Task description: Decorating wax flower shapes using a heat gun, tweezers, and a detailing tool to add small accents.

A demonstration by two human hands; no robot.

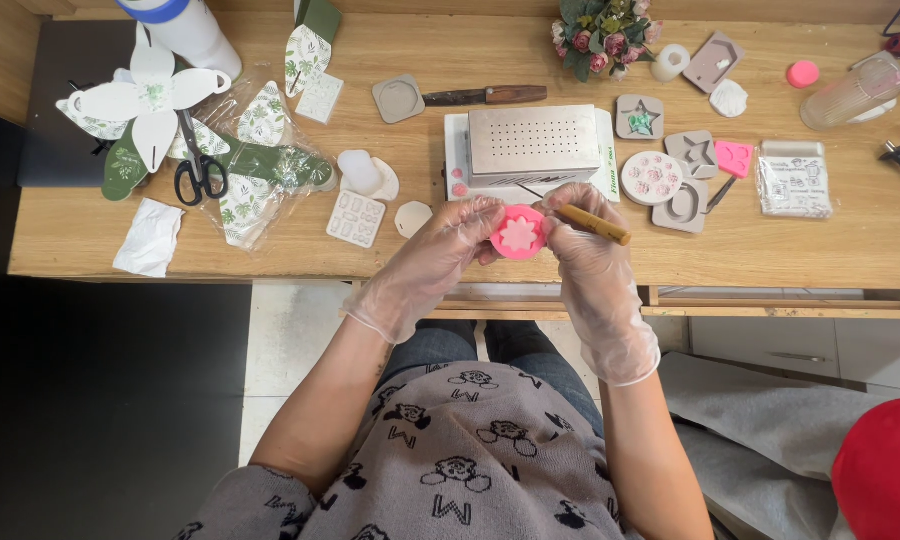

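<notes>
Head view: we are cradling the pink mould (519,234) in our gloved left hand (448,250).
Tool: our right hand (582,243) is pinching the wooden-handled pick (592,224).
Axis: handle is running right, tip pointing left at the mould.

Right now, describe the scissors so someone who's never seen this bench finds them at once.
Start at the wooden table and go to its left end, where white and green petal-shaped cutouts fan out. The scissors lie on top of them, blades pointing away from the person. Their black handles are the only dark loops among the pale paper pieces.
</notes>
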